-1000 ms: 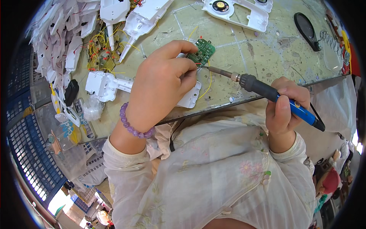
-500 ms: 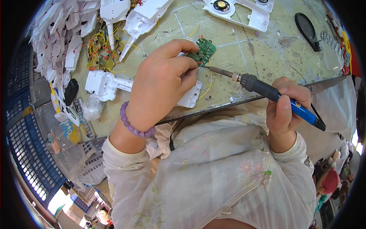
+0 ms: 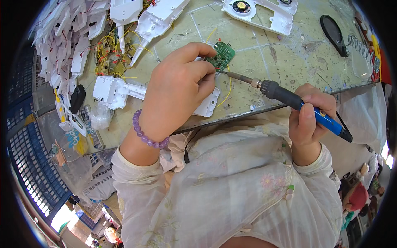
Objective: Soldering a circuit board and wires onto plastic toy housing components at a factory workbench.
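You have open bench [image 3: 285, 58] right of the green circuit board [image 3: 224, 54], as far as the black oval piece [image 3: 333, 34]. The soldering iron [image 3: 283, 93] crosses the near side; the white housing [image 3: 266, 26] bounds the far side. Leftward, your left hand [image 3: 178, 84], the wire tangle [image 3: 111, 53] and heaped white parts [image 3: 68, 45] block you.

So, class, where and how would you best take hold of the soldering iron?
Probably by the thick blue handle, coming from the right: the soldering iron slants, its thin metal shaft pointing left toward the green circuit board. The right hand grips well behind that shaft.
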`<state>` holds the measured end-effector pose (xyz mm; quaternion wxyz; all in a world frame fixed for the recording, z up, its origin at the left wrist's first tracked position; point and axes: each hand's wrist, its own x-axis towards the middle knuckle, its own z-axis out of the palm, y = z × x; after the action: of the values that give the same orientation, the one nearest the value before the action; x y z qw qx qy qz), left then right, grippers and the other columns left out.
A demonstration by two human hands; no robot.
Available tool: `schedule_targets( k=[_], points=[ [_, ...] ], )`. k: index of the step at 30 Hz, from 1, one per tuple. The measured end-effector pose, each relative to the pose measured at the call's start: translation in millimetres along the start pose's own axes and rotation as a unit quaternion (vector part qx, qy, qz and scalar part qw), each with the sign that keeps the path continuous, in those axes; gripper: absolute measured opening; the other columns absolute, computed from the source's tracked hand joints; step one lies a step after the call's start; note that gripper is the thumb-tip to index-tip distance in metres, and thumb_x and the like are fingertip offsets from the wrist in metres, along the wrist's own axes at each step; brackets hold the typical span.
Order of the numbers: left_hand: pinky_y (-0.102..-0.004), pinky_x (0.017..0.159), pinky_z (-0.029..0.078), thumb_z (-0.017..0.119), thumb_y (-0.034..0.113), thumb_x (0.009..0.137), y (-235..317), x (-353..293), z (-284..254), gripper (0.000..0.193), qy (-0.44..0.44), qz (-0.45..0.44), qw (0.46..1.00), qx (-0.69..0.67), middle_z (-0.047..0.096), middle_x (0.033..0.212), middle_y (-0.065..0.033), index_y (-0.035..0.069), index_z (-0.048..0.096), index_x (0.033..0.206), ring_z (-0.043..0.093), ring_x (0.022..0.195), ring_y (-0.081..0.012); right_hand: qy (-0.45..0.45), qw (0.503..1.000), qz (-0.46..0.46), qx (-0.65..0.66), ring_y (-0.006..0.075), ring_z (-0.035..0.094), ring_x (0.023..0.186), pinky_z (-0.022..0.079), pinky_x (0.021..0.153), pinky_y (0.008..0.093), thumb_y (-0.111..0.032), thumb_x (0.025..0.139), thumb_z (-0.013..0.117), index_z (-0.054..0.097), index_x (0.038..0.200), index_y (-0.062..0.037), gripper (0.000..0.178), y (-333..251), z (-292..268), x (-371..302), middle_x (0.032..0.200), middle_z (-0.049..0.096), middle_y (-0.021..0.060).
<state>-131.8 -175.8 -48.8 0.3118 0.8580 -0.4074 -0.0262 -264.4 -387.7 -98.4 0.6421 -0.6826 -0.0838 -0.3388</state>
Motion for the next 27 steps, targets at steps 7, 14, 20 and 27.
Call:
schedule_targets(
  k=[7,14,20,27],
  points=[
    [-0.0347,0.07,0.051,0.067,0.001,0.07,0.2,0.5,1.0,0.005,0.004,0.004,1.0,0.002,0.063,0.097,-0.0061,0.0,0.066,0.075,0.062,0.079,-0.0259,-0.006,1.0,0.0,0.005,0.0147,0.049,0.062,0.038,0.055,0.027,-0.002,0.083,0.057,0.048,0.097,0.0024,0.016,0.5,-0.3,-0.5,0.076,0.054,0.0107],
    [-0.0349,0.069,0.051,0.067,0.001,0.07,-0.3,0.5,1.7,0.005,0.013,0.007,1.0,0.003,0.063,0.096,-0.0062,0.0,0.066,0.074,0.062,0.077,-0.0261,-0.004,1.0,0.0,0.001,0.0146,0.048,0.061,0.037,0.055,0.0269,-0.001,0.083,0.057,0.048,0.097,0.0022,0.016,0.8,0.6,-0.5,0.075,0.054,0.0105],
    [-0.0348,0.069,0.051,0.067,0.0,0.07,-1.2,0.6,3.2,0.005,0.015,0.006,1.0,0.0,0.063,0.096,-0.0064,-0.001,0.065,0.074,0.062,0.078,-0.0262,-0.007,1.0,-0.01,0.0,0.0149,0.047,0.059,0.037,0.054,0.0271,-0.001,0.083,0.057,0.049,0.097,0.0016,0.017,2.1,-0.1,-1.2,0.074,0.053,0.0105],
    [-0.0349,0.069,0.051,0.066,0.0,0.069,-1.3,0.0,3.1,0.005,0.014,0.001,1.0,-0.003,0.063,0.096,-0.0064,-0.001,0.065,0.074,0.062,0.078,-0.0264,-0.004,1.0,-0.015,0.006,0.0148,0.046,0.059,0.036,0.054,0.0272,-0.002,0.083,0.057,0.049,0.097,0.0012,0.017,2.5,0.1,-1.8,0.073,0.053,0.0099]
  ],
)
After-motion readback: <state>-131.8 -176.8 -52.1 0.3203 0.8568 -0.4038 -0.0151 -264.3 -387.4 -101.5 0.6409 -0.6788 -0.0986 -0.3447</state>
